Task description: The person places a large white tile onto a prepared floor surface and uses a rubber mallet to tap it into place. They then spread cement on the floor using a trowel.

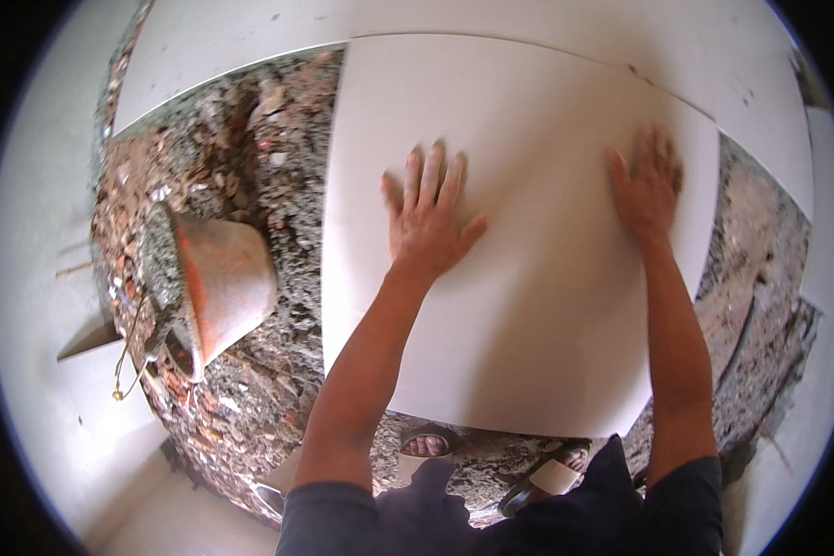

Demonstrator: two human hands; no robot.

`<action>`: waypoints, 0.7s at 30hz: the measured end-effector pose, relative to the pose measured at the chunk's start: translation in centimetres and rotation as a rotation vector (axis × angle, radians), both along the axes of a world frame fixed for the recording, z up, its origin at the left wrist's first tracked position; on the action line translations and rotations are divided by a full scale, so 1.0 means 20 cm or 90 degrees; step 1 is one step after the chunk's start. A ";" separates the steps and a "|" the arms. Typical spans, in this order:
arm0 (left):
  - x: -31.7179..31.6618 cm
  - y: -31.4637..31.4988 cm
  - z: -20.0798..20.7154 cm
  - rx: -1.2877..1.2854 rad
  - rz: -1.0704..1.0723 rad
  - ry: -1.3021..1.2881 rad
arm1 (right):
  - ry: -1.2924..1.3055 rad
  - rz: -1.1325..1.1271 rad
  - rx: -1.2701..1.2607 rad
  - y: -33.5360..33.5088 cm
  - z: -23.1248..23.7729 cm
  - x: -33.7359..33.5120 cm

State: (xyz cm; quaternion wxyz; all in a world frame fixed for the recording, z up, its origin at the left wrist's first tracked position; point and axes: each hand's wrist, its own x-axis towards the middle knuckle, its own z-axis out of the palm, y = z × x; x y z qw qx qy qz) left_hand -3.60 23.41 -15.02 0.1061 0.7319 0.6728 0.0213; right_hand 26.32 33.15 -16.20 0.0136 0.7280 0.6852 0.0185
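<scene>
A large, pale floor tile (547, 315) lies before me on rough, crumbly ground, its far edge along a row of other pale tiles (491, 17). My left hand (428, 222) rests on it left of the middle, palm down with the fingers spread. Close to its right edge, my right hand (647, 185) lies on the same tile with fingers stretched forward and somewhat blurred. Neither hand holds anything. Whatever is under the tile is hidden.
A mortar-smeared bucket (232, 278) lies on its side on the rubble (292, 204) at left. More bare ground (760, 222) shows at right, with a dark, thin, curved thing (743, 329) on it. My sandalled feet (426, 443) stand just below the tile's near edge.
</scene>
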 end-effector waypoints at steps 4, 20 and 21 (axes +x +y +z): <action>-0.27 0.50 -0.06 0.085 0.172 0.033 | 0.030 0.021 0.089 -0.03 -0.02 0.00; -0.51 1.09 -0.08 0.085 0.277 0.149 | 0.060 0.038 0.067 -0.03 0.02 0.02; -0.50 1.08 -0.09 0.083 0.277 0.166 | 0.059 0.036 0.065 -0.03 0.02 0.02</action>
